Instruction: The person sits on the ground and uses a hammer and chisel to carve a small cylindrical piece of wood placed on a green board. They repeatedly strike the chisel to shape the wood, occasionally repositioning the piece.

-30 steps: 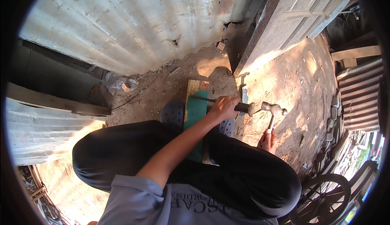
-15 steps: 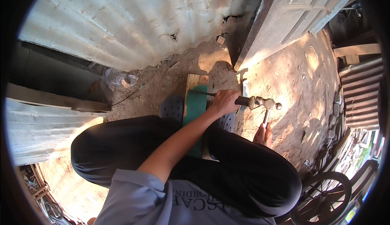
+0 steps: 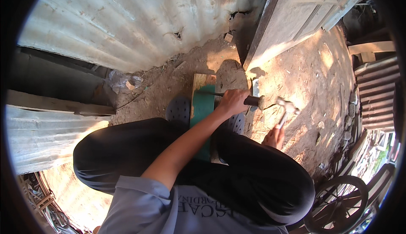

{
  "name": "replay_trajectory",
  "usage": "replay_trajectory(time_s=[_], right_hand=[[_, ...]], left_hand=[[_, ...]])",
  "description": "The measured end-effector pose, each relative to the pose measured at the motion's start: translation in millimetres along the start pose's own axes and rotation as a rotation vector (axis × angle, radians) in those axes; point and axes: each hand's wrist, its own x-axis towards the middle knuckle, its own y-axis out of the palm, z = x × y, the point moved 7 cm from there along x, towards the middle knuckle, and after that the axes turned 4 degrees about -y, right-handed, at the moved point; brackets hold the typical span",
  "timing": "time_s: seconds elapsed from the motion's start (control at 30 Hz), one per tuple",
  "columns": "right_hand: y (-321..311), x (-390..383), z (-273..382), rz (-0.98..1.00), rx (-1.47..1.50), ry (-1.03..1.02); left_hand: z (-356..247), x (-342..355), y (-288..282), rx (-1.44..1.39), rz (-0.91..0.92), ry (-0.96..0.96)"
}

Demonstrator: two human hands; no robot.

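Observation:
My left hand (image 3: 234, 103) is closed around a chisel (image 3: 252, 101) that lies crosswise, its dark handle end sticking out to the right. The thin blade points left over a plank (image 3: 204, 107) painted green with a bare wood far end. The tip seems to meet the green face, though exact contact is hard to tell. My right hand (image 3: 274, 138), beyond my right knee, grips a hammer (image 3: 289, 106) by its handle. The hammer head is smeared by motion and stands apart from the chisel's handle end, to its right.
Shoes with holes (image 3: 178, 109) flank the plank on the dirt floor. A corrugated metal wall (image 3: 139, 22) rises ahead, beside a wooden door (image 3: 296, 22) at the right. A spoked wheel (image 3: 336, 204) stands at the lower right. A clear plastic bag (image 3: 119, 81) lies at the left.
The hammer head has moved right, away from the chisel's handle end, and its handle has tilted. My left hand and the chisel stay nearly in place.

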Motion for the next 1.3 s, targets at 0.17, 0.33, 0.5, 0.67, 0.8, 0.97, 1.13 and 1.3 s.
replay_trajectory(time_s=[0.17,0.33,0.5,0.67,0.8,0.97,1.13,1.3], right_hand=[[-1.0,-4.1,26.0,0.292,0.478,0.569],[7.5,-17.0,-19.3,0.257,0.188,0.448],[-0.8,-22.7,-20.3,0.065,0.387,0.552],[-6.8,-17.9,-9.0,0.188,0.413,0.624],[7.7,-15.9,-28.7,0.409,0.129,0.350],[-5.4,-9.6,-14.4,0.183,0.389,0.573],[3.0,-21.9,-20.2,0.519,-0.078,0.424],[-3.7,-25.8,-80.0,0.110,0.348,0.413]], left_hand=[[4.9,-5.8,2.7,0.019,0.039,-0.016],[-0.6,-6.2,-2.7,0.060,0.068,0.022],[-6.7,-6.5,-3.2,0.058,0.058,-0.004],[7.4,-5.7,-2.5,0.036,0.033,-0.007],[3.3,-0.2,6.9,0.044,0.097,-0.026],[3.7,-7.2,1.2,0.052,0.122,-0.016],[8.6,-6.2,5.1,0.109,0.187,-0.037],[6.9,-0.3,-4.6,0.074,0.241,-0.057]])
